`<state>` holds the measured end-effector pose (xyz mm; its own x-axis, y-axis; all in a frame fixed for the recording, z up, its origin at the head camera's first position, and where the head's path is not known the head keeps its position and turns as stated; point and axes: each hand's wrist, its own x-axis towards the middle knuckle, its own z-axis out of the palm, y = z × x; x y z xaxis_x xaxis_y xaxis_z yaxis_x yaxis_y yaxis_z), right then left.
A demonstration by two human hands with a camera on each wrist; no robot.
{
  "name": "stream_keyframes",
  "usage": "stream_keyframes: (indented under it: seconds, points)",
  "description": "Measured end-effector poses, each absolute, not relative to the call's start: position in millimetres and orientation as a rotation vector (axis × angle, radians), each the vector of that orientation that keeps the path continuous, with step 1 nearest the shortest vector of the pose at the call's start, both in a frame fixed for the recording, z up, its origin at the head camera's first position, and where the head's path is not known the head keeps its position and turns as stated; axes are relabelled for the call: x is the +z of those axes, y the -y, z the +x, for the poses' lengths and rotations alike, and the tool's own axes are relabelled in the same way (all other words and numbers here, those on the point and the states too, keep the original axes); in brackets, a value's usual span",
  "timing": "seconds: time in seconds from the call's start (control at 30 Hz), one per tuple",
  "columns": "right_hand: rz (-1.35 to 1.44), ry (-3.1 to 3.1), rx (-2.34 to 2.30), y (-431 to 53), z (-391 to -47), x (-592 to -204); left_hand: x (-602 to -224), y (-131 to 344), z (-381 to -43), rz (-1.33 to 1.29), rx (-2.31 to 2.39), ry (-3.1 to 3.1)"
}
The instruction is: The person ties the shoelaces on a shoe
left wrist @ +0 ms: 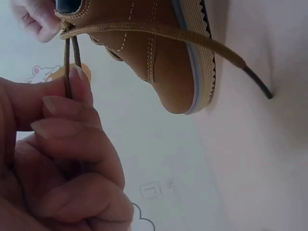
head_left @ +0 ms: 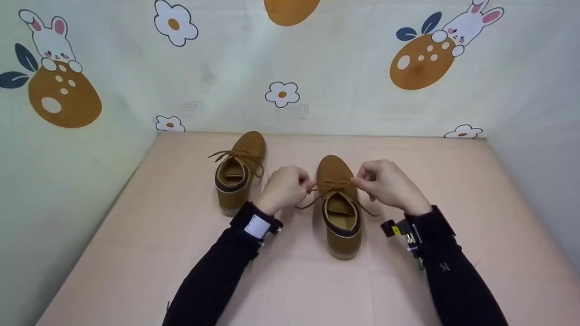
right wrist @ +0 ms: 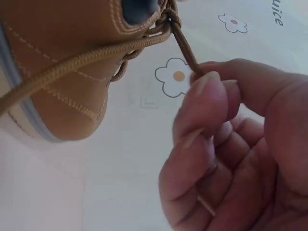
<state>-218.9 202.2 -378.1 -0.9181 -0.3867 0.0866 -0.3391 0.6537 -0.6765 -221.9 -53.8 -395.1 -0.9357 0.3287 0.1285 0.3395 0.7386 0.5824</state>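
A brown lace-up shoe (head_left: 343,244) stands upright on the table, toe pointing away from me. On its left side my left hand (head_left: 286,188) pinches a loop of the shoelace (left wrist: 67,62) between thumb and fingertips. Opposite it, my right hand (head_left: 385,183) pinches another loop of the lace (right wrist: 185,48), drawn out to the right. Both loops meet at a knot (right wrist: 169,20) over the tongue. One loose lace end with a dark tip (left wrist: 260,83) hangs down the left side; another loose end (head_left: 369,210) hangs on the right.
The matching brown shoe (head_left: 232,199) stands to the left, close to my left wrist, its lace tied in a bow (head_left: 240,155). A pink cloth (head_left: 290,280) covers the table. Behind it hangs a pale curtain (head_left: 235,68) printed with rabbits and flowers.
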Motion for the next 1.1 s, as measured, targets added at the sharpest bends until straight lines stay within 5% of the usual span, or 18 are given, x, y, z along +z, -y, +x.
stream_keyframes:
  seconds: [0.37, 1.1]
  points:
    - [-0.592, -3.007, -0.69, -200, -211, -379, -392, 58, -224, -0.584, -0.879, 2.952]
    - [-0.594, -2.77, -0.995, -209, -217, -383, -397, 61, -226, -0.813, -0.906, 2.888]
